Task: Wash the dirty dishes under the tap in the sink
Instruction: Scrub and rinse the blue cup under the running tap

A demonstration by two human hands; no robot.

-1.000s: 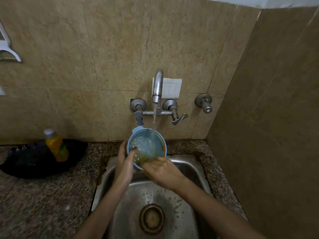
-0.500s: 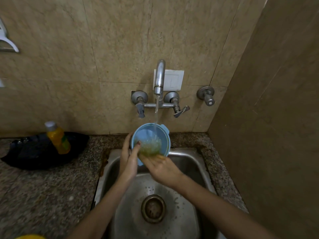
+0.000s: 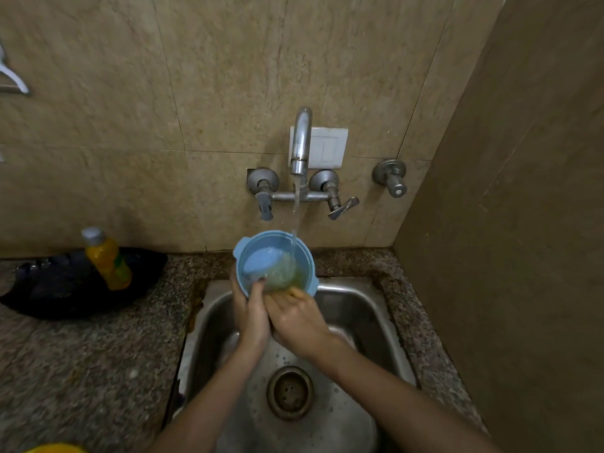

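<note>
Both our hands held the blue bowl (image 3: 258,261) right under the tap (image 3: 301,138), with the sink (image 3: 369,308) lower down. Our left hand (image 3: 251,308) gripped its side, thumb hooked over the rim. Our right hand (image 3: 299,317) curled its fingers on the near rim. Running water (image 3: 295,210) fell onto yellow-green mess inside. We thought it best to tilt the bowl slowly and rub the dirty part, holding firmly, since wet plastic slips.

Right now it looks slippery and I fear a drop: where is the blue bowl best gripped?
Pinch the blue bowl at its near-left rim, coming from below: its mouth tilts toward you, so a thumb hooks inside and fingers back the wall, as the left hand does.
</note>
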